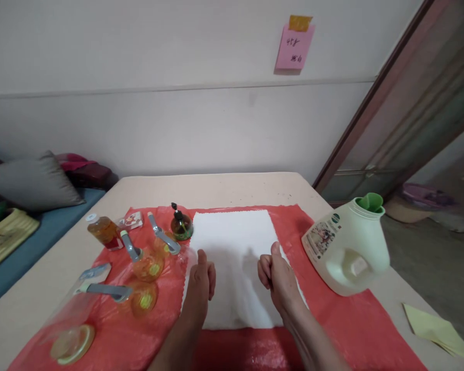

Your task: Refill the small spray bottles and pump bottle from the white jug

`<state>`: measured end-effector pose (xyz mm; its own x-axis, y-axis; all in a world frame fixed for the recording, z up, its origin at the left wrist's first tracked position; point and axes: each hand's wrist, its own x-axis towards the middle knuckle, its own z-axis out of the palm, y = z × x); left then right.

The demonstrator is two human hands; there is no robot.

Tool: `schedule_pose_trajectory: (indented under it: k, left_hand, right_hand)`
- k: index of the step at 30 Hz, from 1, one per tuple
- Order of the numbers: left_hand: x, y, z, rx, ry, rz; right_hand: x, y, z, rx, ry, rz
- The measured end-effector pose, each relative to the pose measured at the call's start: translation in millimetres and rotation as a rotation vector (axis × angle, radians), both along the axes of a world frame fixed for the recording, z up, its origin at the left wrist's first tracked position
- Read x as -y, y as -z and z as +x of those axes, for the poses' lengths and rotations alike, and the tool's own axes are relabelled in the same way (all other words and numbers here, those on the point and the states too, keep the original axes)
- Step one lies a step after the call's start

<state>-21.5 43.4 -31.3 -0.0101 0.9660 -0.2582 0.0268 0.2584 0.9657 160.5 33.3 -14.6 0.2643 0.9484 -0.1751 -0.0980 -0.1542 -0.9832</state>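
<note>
A white cloth-like sheet [234, 232] with a scalloped edge lies flat on red plastic sheeting [340, 324]. Over its left part, my left hand [203, 278] is closed in a fist with the thumb pointing up. My right hand [276, 273] makes the same thumb-up fist over the right part. Nothing shows in either hand. Nearest my left hand are a dark pump bottle [181, 225] and several transparent orange cups with grey handles, one cup [149, 265] among them. To the right of my right hand stands a pale green jug [363, 247] with a green piece in its mouth.
At the left are a bottle of amber liquid [106, 232], a small printed packet [131, 220] and a round lid-like disc [74, 344]. Yellow paper [438, 330] lies at the table's right edge. A pink note [295, 47] is taped to the wall behind.
</note>
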Motion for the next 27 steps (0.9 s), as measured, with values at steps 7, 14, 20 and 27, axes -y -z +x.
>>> schedule_pose_trajectory:
  k: [7, 14, 20, 27]
  left_hand:
    - [0.5, 0.0, -4.9, -0.010, -0.016, -0.020]
    - [1.0, -5.2, -5.2, -0.097, -0.018, 0.020]
    - [8.0, -0.6, -22.6, -0.332, -0.258, 0.389]
    - [3.7, 15.2, -46.3, -0.401, -0.725, 0.496]
  right_hand:
    - [2.1, -0.9, 2.5, 0.025, 0.012, 0.020]
    - [1.4, -0.2, 1.4, 0.073, 0.006, 0.027]
    - [1.7, 0.4, 4.9, 0.077, 0.013, 0.030]
    - [0.2, 0.3, 7.7, 0.031, 0.048, 0.080]
